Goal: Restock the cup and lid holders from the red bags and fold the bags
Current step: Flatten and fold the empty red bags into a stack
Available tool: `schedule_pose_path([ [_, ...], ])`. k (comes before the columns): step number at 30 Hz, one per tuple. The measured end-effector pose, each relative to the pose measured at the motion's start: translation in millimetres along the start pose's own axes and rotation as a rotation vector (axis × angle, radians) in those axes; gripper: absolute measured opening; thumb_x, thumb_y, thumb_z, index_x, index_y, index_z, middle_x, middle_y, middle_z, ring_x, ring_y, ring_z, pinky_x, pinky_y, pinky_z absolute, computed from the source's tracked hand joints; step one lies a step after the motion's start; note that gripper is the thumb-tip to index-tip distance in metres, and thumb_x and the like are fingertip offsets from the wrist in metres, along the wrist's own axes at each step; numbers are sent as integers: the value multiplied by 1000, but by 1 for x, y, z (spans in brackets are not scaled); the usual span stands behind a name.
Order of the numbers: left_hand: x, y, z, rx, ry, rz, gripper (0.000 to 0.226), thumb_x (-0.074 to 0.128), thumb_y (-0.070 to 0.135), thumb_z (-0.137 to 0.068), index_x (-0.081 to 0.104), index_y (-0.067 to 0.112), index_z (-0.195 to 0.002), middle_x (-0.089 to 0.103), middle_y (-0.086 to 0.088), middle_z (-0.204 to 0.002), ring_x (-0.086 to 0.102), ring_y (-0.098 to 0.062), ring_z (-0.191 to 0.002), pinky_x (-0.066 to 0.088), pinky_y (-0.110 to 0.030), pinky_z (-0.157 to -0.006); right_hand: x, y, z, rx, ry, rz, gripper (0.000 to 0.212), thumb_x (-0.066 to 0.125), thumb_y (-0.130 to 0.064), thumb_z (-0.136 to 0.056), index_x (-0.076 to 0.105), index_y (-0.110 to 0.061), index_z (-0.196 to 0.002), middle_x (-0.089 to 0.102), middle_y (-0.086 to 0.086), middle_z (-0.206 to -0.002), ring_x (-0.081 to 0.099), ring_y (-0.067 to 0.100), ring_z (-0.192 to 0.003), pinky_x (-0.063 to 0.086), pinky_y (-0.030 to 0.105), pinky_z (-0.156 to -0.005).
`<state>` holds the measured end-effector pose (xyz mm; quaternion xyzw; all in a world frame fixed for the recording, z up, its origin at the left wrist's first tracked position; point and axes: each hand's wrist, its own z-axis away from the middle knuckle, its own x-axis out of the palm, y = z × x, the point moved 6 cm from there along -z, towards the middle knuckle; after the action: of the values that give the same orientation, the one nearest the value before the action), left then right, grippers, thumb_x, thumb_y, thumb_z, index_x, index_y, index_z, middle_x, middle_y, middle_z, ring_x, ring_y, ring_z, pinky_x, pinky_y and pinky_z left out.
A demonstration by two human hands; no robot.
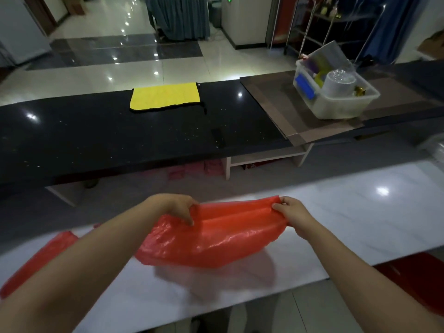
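Red bag [211,239], thin, crinkled and translucent, hangs stretched above the white worktop [360,207] near its far edge. Left hand [179,207] and right hand [292,213] each pinch its top edge in a closed grip. No writing shows on it; a second bag [40,258] lies at the worktop's left end.

Yellow cloth [165,96] on black counter [96,131]; plastic bin [336,105].

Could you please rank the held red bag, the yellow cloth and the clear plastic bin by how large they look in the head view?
1. Red bag, held by the left hand and right hand; nearness inflates it.
2 and 3. Yellow cloth and clear plastic bin look alike; no ranking.
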<state>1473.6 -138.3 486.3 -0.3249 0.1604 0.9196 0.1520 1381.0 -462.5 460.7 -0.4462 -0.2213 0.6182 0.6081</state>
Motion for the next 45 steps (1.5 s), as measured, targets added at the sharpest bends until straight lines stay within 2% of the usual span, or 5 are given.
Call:
schedule_pose_path([
  [8,64,75,-42,232,595,-91,48,44,31,-102,45,24,-149,47,-2,-150,37,-25,-141,28,-41,-116,41,62,-36,137,30,124,8,60,-13,-95,65,-17,-90,67,8,-88,60,19,-69,45,23,-51],
  [19,153,107,-103,149,326,86,55,21,45,-108,10,35,-161,-9,3,-170,-9,-23,-156,-2,-51,-125,30,97,-34,61,106,143,17,54,-17,-95,70,-17,-103,71,4,-101,66,20,-88,57,38,-84],
  [28,157,104,-109,145,307,134,55,18,47,-108,5,36,-161,-16,6,-168,-18,-20,-154,-9,-50,-124,33,133,11,89,-363,100,45,60,-11,-91,57,-42,-124,61,7,-67,53,23,-58,45,34,-54],
  [33,161,101,-114,135,310,110,56,16,50,-107,3,38,-161,-20,7,-167,-22,-18,-153,-12,-48,-123,42,128,10,74,-430,106,12,68,-23,-94,70,-20,-105,60,0,-60,52,14,-53,44,28,-50],
  [45,166,103,-112,119,501,4,60,3,59,-103,-10,40,-159,-26,6,-166,-34,-15,-148,-18,-45,-122,1,135,34,6,143,443,19,54,-27,-98,62,-22,-115,65,-6,-87,59,7,-76,44,24,-64],
])
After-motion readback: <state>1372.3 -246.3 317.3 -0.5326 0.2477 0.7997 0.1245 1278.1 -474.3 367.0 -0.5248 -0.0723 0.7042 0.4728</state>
